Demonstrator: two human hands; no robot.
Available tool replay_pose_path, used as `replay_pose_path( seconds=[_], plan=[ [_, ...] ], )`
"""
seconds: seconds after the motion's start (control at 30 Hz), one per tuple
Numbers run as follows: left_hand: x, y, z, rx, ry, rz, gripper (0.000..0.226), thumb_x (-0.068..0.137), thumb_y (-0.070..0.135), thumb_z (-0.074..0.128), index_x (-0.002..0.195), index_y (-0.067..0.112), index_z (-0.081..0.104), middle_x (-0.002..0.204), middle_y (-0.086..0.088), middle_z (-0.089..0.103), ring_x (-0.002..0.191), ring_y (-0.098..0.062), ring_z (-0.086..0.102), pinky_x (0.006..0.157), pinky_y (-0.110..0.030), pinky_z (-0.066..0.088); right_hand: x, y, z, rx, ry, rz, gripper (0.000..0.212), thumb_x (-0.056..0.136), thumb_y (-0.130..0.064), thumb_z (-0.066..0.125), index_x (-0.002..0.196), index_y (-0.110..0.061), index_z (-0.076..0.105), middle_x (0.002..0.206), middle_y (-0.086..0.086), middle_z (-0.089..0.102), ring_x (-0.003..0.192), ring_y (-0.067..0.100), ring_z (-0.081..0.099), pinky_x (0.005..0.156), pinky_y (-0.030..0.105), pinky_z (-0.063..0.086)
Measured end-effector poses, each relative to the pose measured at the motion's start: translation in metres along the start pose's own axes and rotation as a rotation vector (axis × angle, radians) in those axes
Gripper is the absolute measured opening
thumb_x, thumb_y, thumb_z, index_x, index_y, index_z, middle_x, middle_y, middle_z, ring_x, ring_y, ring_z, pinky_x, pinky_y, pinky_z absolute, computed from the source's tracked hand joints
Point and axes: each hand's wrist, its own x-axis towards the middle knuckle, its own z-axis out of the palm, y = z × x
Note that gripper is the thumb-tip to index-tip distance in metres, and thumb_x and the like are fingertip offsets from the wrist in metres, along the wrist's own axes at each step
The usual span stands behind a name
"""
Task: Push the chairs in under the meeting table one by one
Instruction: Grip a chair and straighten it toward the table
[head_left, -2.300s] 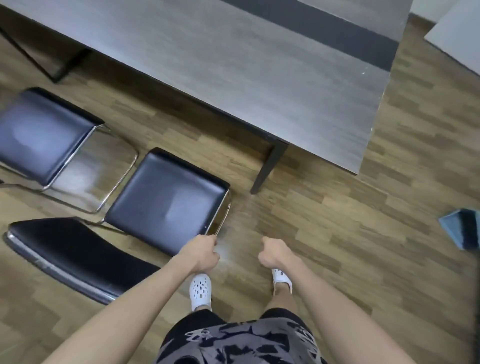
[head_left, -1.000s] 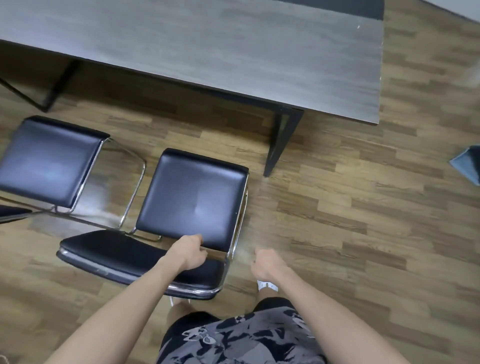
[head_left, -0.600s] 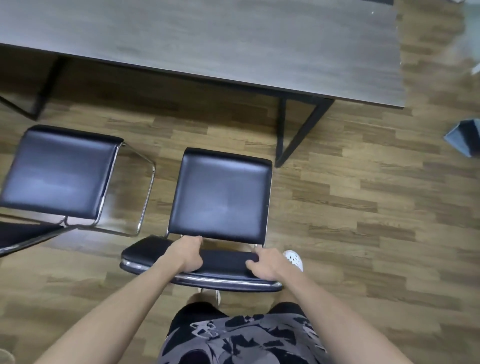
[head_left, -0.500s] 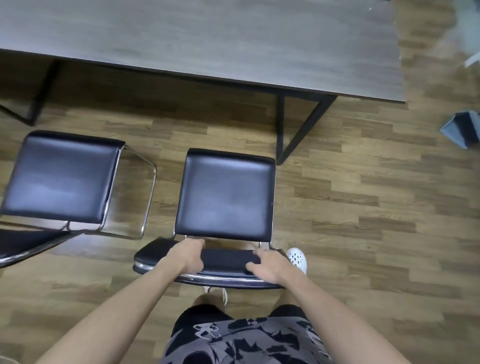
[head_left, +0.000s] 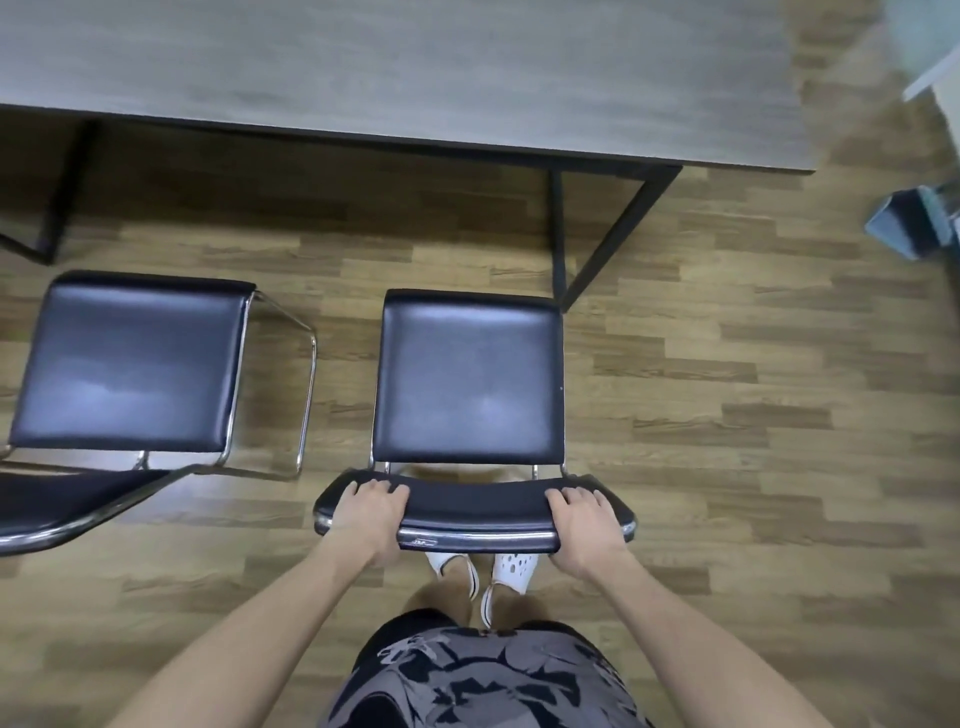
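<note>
A black padded chair (head_left: 470, 379) with a chrome frame stands right in front of me, seat facing the grey meeting table (head_left: 405, 67). The seat's front edge is a short way out from the table edge, just left of a black table leg (head_left: 558, 234). My left hand (head_left: 369, 512) grips the left end of the chair's backrest (head_left: 475, 506). My right hand (head_left: 584, 522) grips its right end. A second, matching chair (head_left: 130, 369) stands to the left, also out from the table.
Wood-look plank floor all around. Another black table leg (head_left: 57, 197) stands at the far left. A blue bin-like object (head_left: 911, 221) sits on the floor at the right edge. My feet in white shoes (head_left: 483, 571) are just behind the chair.
I have turned to face the table squarely behind the right chair. Both hands, empty fists before, now hold the backrest, and they have spread out to its two ends.
</note>
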Motion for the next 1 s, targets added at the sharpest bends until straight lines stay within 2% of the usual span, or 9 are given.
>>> replay_pose_path(
  seconds=[0.13, 0.33, 0.43, 0.57, 0.77, 1.0],
  plan=[
    [-0.006, -0.001, 0.012, 0.03, 0.148, -0.011, 0.053, 0.077, 0.034, 0.067, 0.123, 0.02, 0.045, 0.125, 0.001, 0.055, 0.124, -0.021, 0.048, 0.113, -0.036, 0.029, -0.007, -0.004, 0.014, -0.015, 0.107, 0.034, 0.052, 0.078, -0.011, 0.059, 0.126, -0.017, 0.04, 0.129, 0.003, 0.052, 0.127, 0.027, 0.043, 0.115, 0.04, 0.022],
    [-0.009, -0.001, 0.019, 0.017, 0.265, -0.001, 0.046, 0.076, 0.042, 0.064, 0.114, 0.021, 0.049, 0.119, 0.005, 0.058, 0.116, -0.019, 0.052, 0.102, -0.032, 0.034, -0.003, -0.002, 0.015, 0.011, 0.146, 0.028, 0.04, 0.077, -0.01, 0.059, 0.112, -0.02, 0.044, 0.12, -0.001, 0.057, 0.118, 0.025, 0.049, 0.109, 0.038, 0.03],
    [-0.009, -0.001, 0.018, 0.021, 0.263, 0.015, 0.045, 0.077, 0.044, 0.063, 0.113, 0.021, 0.048, 0.119, 0.005, 0.059, 0.117, -0.019, 0.051, 0.1, -0.032, 0.035, -0.001, -0.002, 0.015, 0.014, 0.132, 0.023, 0.041, 0.076, -0.007, 0.059, 0.112, -0.019, 0.044, 0.121, -0.001, 0.057, 0.118, 0.024, 0.048, 0.108, 0.04, 0.029],
    [-0.006, -0.001, 0.018, 0.036, 0.242, 0.039, 0.049, 0.078, 0.04, 0.065, 0.118, 0.019, 0.046, 0.127, 0.002, 0.056, 0.131, -0.022, 0.045, 0.107, -0.032, 0.032, 0.003, -0.004, 0.014, 0.024, 0.09, 0.035, 0.048, 0.076, -0.003, 0.061, 0.118, -0.018, 0.043, 0.126, 0.0, 0.054, 0.124, 0.025, 0.044, 0.111, 0.045, 0.026],
    [-0.007, 0.0, 0.013, 0.046, 0.239, 0.042, 0.044, 0.076, 0.037, 0.064, 0.112, 0.02, 0.046, 0.12, 0.004, 0.057, 0.119, -0.02, 0.049, 0.102, -0.031, 0.035, 0.003, -0.004, 0.011, 0.012, 0.067, 0.038, 0.053, 0.073, -0.002, 0.064, 0.119, -0.018, 0.041, 0.123, 0.001, 0.054, 0.121, 0.026, 0.045, 0.11, 0.045, 0.027],
    [-0.006, -0.001, 0.01, 0.047, 0.223, 0.033, 0.043, 0.077, 0.034, 0.063, 0.114, 0.021, 0.045, 0.122, 0.004, 0.057, 0.126, -0.021, 0.048, 0.104, -0.031, 0.034, 0.006, -0.003, 0.008, -0.012, 0.04, 0.028, 0.055, 0.074, -0.004, 0.062, 0.123, -0.018, 0.04, 0.123, 0.003, 0.053, 0.12, 0.027, 0.045, 0.108, 0.045, 0.028]
  ],
)
